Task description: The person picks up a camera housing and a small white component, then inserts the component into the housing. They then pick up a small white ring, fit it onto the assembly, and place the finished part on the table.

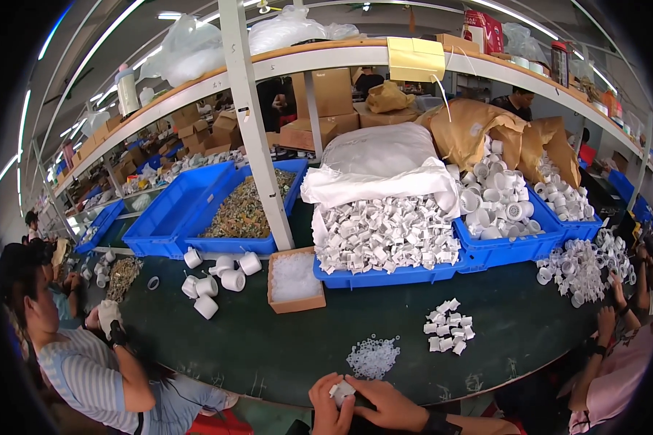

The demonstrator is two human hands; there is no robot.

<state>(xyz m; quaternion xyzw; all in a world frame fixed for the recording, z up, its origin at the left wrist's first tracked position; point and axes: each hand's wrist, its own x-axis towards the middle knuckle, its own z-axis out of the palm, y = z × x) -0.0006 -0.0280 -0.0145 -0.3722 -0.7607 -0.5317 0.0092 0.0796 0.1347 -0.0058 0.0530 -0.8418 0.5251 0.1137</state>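
Note:
At the near edge of the green table, my left hand (pixel 325 407) is closed around a small white plastic part (pixel 342 390). My right hand (pixel 384 404) presses its fingers against the same part from the right. Just beyond my hands lies a pile of small translucent rings (pixel 372 357). To the right of it sits a little heap of white plastic parts (pixel 448 326), which look like the ones in the blue bin (pixel 392 278) heaped with white pieces. The underside of the held part is hidden by my fingers.
A cardboard box (pixel 297 307) of clear small pieces stands mid-table. White round housings (pixel 206 286) lie left of it. Further bins hold white cups (pixel 490 217) and mixed small hardware (pixel 243 210). A post (pixel 257 130) carries the shelf. Co-workers sit left (pixel 87 370) and right.

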